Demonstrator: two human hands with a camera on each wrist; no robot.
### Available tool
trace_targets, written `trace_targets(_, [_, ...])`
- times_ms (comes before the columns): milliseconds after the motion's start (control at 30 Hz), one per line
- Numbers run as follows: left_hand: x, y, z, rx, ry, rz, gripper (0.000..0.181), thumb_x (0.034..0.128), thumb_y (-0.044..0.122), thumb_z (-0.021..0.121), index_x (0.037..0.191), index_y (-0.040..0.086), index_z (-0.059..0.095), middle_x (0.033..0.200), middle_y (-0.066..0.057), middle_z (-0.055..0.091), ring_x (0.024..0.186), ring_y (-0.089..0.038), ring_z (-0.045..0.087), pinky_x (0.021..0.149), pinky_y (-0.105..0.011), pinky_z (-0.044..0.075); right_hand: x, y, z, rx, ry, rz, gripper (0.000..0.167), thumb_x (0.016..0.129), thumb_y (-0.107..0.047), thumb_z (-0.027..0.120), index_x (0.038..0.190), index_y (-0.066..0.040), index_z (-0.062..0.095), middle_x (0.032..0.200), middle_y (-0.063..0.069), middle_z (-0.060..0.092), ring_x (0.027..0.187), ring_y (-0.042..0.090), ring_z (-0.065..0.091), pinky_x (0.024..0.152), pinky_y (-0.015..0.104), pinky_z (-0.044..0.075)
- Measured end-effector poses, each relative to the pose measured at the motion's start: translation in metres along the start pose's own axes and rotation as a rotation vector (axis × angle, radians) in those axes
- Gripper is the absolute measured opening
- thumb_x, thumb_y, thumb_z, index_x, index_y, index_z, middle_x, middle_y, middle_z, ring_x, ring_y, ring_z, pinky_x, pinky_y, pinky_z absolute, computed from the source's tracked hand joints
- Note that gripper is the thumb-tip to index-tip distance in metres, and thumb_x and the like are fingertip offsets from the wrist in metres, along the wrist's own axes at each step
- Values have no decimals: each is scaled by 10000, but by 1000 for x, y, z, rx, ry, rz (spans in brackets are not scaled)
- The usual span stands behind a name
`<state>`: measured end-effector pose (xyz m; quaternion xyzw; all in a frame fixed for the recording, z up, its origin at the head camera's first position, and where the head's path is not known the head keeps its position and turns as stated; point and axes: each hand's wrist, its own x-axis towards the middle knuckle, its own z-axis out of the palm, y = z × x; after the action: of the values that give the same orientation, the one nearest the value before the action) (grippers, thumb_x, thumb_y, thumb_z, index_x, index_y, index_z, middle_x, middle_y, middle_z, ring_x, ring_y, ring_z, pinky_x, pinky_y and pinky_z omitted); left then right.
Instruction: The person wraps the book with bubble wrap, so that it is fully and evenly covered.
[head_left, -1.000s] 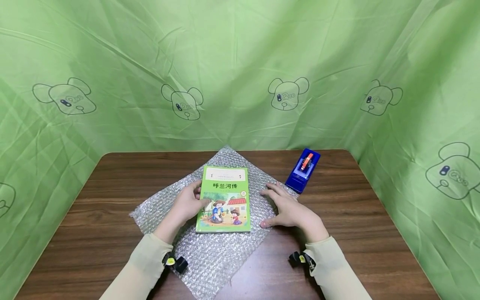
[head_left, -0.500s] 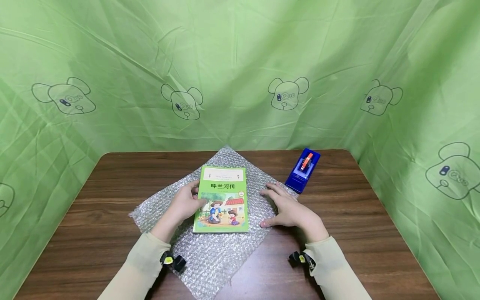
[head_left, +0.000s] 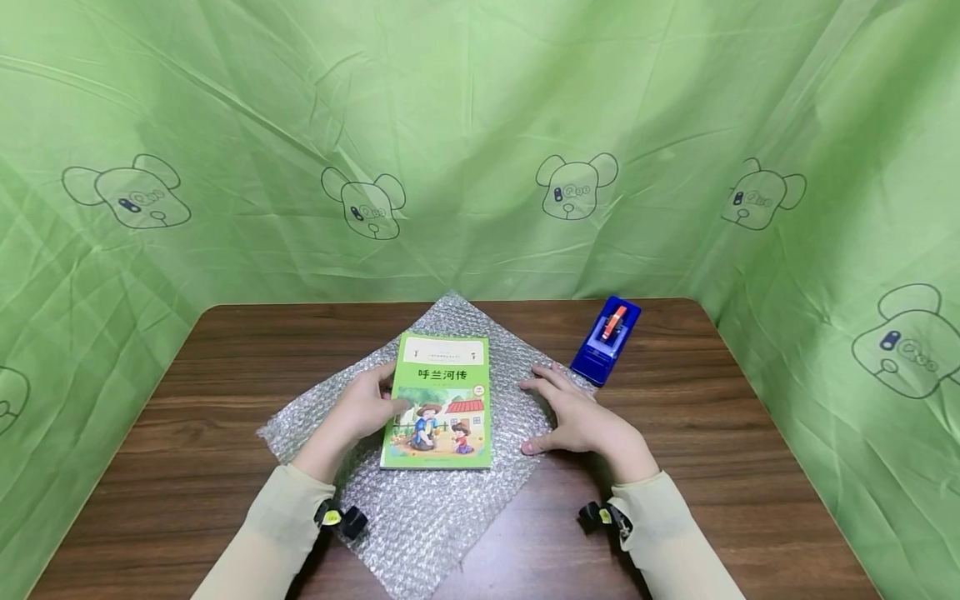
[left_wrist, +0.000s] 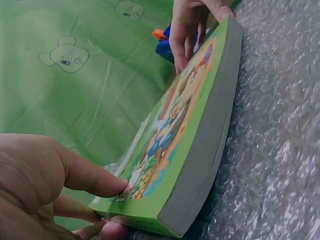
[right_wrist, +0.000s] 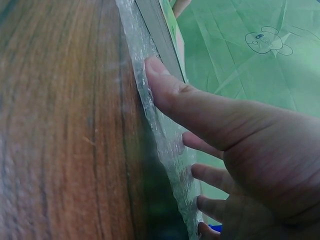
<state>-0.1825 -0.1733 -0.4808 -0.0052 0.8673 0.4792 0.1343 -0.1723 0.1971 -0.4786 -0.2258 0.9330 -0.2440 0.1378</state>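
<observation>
A green picture-cover book (head_left: 437, 417) lies face up on a sheet of bubble wrap (head_left: 427, 525), which is turned cornerwise on the table. My left hand (head_left: 369, 402) pinches the book's left edge. In the left wrist view its thumb (left_wrist: 95, 175) presses on the cover while the fingers go to the spine side, partly hidden. My right hand (head_left: 581, 414) rests on the right part of the wrap with spread fingers, apart from the book. The right wrist view has the thumb (right_wrist: 175, 90) touching the edge of the wrap.
A blue flat object with an orange piece (head_left: 606, 342) lies at the back right, touching or close to the wrap's corner. The brown wooden table (head_left: 720, 467) is enclosed by green cloth (head_left: 480, 100) at the back and sides.
The book has slid slightly left and a little toward me, with my left hand moving along with it. My right hand and the bubble wrap have stayed in place.
</observation>
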Motion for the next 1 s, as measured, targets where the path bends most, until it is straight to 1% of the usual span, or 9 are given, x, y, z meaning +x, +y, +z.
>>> trace_targets(67, [0,0,0,9,-4,-4,858,922,19,772,1691,48,392,990,-133,643,729,-219,558,606,-330,508,0,0,0,0,0,1,1037,767,-537,977,1624,-181,516,1783,173,277,1651,510,118,1226,825,157])
trace_targets(200, [0,0,0,6,-12,-19,896,922,36,779,1710,63,353,887,-126,666,685,-214,584,588,-336,523,-1,0,0,6,0,2,1031,774,-534,972,1628,-183,513,1787,166,270,1655,500,106,1225,827,153])
trace_targets(233, [0,-1,0,6,-15,-17,898,921,36,780,1710,63,352,889,-123,672,691,-217,594,593,-340,531,-1,0,0,7,0,3,1029,776,-533,971,1628,-183,512,1788,166,269,1656,499,105,1222,831,151])
trace_targets(400, [2,-4,-1,25,-19,22,886,913,43,799,1694,45,381,1004,-134,702,794,-238,612,649,-350,558,-1,0,0,5,-1,8,1011,787,-525,964,1627,-190,512,1791,158,264,1658,493,100,1196,863,141])
trace_targets(533, [3,-5,-2,19,-22,39,885,895,32,809,1677,7,394,1103,-154,690,842,-241,594,678,-340,549,-1,-1,0,2,-3,13,1002,796,-516,960,1630,-195,507,1796,154,254,1660,490,91,1189,872,134])
trace_targets(667, [5,-5,-2,-1,-17,35,897,885,29,807,1674,-18,382,1159,-158,625,862,-225,557,681,-297,525,0,-1,0,-6,-3,18,994,807,-519,953,1634,-201,501,1796,154,254,1660,492,90,1189,872,137])
trace_targets(867, [8,-7,-3,-66,-16,12,902,891,9,791,1684,-16,361,1138,-148,549,856,-211,510,646,-245,479,4,0,1,-17,16,18,982,815,-501,952,1639,-208,505,1792,162,263,1663,481,97,1211,850,143])
trace_targets(933, [8,-7,-4,-52,-18,12,908,891,17,793,1684,-24,352,1146,-153,554,866,-220,518,661,-257,490,5,1,2,-14,17,21,983,812,-492,957,1639,-207,509,1792,164,262,1665,476,94,1221,839,140])
trace_targets(1000, [8,-7,-3,-13,-13,13,910,886,39,802,1679,-26,360,1174,-159,574,892,-233,545,696,-279,522,5,1,2,-13,20,17,985,806,-493,960,1634,-198,515,1787,174,270,1662,485,100,1217,844,142])
